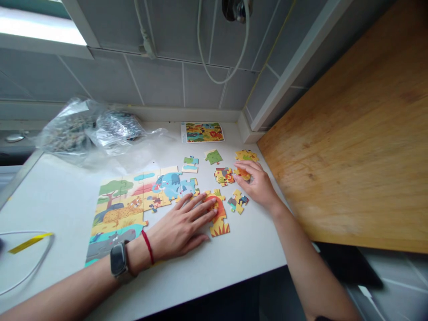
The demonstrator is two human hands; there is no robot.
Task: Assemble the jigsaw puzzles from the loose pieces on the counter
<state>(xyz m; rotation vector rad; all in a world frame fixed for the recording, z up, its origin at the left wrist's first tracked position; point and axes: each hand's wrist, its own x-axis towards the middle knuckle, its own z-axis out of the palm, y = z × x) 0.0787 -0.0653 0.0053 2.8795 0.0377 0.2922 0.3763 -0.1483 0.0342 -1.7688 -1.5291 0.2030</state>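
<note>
A partly joined jigsaw point(120, 207) with a tree, a leopard, elephants and a hippo lies on the white table. My left hand point(182, 225) lies palm down with its fingers spread over a red and orange section point(219, 218) right of it. My right hand point(256, 183) has its thumb and fingertips at an orange piece point(242, 174); whether it grips it is unclear. Loose pieces lie around: a green one point(213, 156), a yellow one point(246, 155), a small cluster point(223, 176), a blue and green pair point(190, 164) and some near my right wrist point(238, 201).
A picture card point(202, 132) lies at the back of the table. Clear plastic bags of pieces point(76, 129) sit at the back left. A white cable with a yellow tag point(31, 243) is at the left. A wooden panel point(361, 133) borders the right side.
</note>
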